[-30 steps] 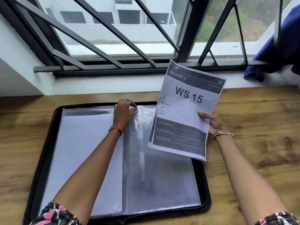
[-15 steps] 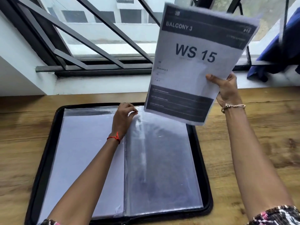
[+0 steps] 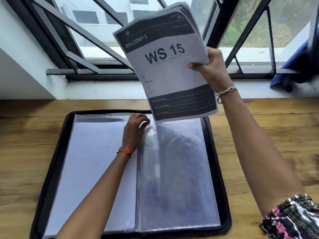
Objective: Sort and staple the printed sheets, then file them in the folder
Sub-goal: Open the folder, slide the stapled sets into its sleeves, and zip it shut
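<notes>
Gripping white printed sheets (image 3: 165, 66) aloft with right hand (image 3: 212, 69); pinching clear plastic sleeve (image 3: 172, 161) of black folder (image 3: 51, 169) with left hand (image 3: 133, 128).

Top page of the printed sheets (image 3: 165, 69), and it reads well: in the dark header band along its upper edge, "3B" near the left corner, with "BALCONY 3" in white just below. Big black "WS 15" across the white middle. Down the left edge, small print: "3B", "Balcony 3", "15", "1 of 1". The dark band at the bottom edge carries lines too small to read.
</notes>
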`<state>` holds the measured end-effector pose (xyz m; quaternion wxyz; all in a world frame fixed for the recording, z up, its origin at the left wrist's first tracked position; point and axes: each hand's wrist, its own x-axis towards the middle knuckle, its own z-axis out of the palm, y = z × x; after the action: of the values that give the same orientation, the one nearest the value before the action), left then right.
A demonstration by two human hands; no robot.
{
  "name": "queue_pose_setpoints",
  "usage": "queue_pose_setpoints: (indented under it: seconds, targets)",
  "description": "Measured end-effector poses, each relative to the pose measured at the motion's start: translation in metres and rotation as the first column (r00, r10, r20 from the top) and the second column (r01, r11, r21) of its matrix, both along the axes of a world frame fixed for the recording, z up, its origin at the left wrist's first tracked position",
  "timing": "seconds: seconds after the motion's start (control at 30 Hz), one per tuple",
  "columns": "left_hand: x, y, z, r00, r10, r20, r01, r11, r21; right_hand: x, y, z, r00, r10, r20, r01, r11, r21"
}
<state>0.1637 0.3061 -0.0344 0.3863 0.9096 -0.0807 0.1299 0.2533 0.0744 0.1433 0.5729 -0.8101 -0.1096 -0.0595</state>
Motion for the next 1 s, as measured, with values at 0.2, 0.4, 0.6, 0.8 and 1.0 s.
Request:
queue_pose_setpoints:
  seconds: [0.2,0.4,0.6,0.8,1.0]
  targets:
    - [0.0,-0.001,-0.003,0.998,-0.048,-0.027,0.047,0.999,-0.002,0.003,0.007,-0.002,1.0,-0.018,-0.008,0.017,0.999,-0.04]
    - [0.0,-0.002,-0.002,0.999,-0.032,-0.04,0.031,0.999,-0.018,0.009,0.012,0.001,0.999,-0.02,0.038,0.025,0.992,-0.126]
    - [0.003,-0.006,0.001,0.999,0.03,-0.027,-0.031,0.999,-0.01,0.015,0.034,0.006,0.997,0.038,0.073,-0.016,0.958,-0.286]
    - [0.009,-0.012,0.009,0.995,0.086,-0.048,-0.088,0.995,-0.038,0.023,0.065,0.002,0.998,0.053,0.021,-0.048,0.983,-0.178]
    - [0.011,-0.022,0.015,0.989,0.068,-0.131,-0.062,0.997,0.053,0.036,0.085,-0.01,0.998,0.017,-0.052,-0.026,0.984,-0.177]
